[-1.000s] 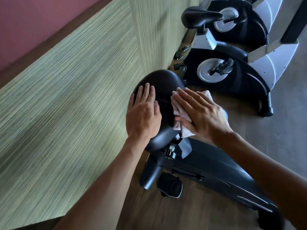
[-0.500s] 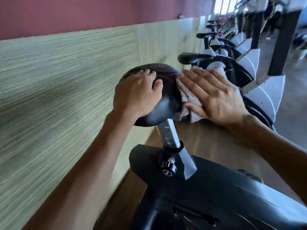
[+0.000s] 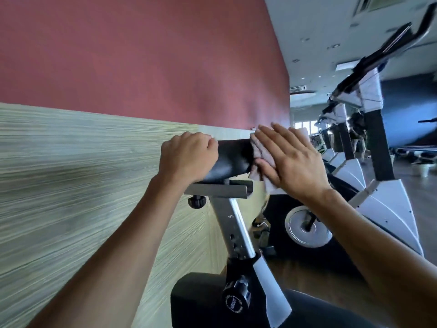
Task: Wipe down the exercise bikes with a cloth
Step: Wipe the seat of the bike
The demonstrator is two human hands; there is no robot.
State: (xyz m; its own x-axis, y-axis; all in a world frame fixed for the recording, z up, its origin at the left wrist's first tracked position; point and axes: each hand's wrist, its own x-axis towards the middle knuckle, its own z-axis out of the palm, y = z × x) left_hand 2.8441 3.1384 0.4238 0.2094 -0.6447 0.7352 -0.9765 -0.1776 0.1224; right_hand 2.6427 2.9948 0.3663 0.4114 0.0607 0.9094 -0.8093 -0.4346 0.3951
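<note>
The nearest bike's black saddle (image 3: 233, 159) sits at eye level on a silver seat post (image 3: 234, 230) rising from the black bike body (image 3: 203, 304). My left hand (image 3: 188, 157) grips the saddle's left end with curled fingers. Flat, straight fingers of my right hand (image 3: 290, 159) press a pale pink cloth (image 3: 259, 150) against the saddle's right side. Most of the cloth is hidden under that hand.
A wall with striped green panelling (image 3: 71, 185) below and red paint (image 3: 142, 55) above runs close on the left. More white and black exercise bikes (image 3: 369, 204) stand in a row to the right and beyond. Black adjuster knobs (image 3: 235, 301) sit on the frame.
The view has dropped from above the saddle to level with it. My left hand's fingers have curled round the saddle end. My right hand still presses the cloth on the saddle's right side.
</note>
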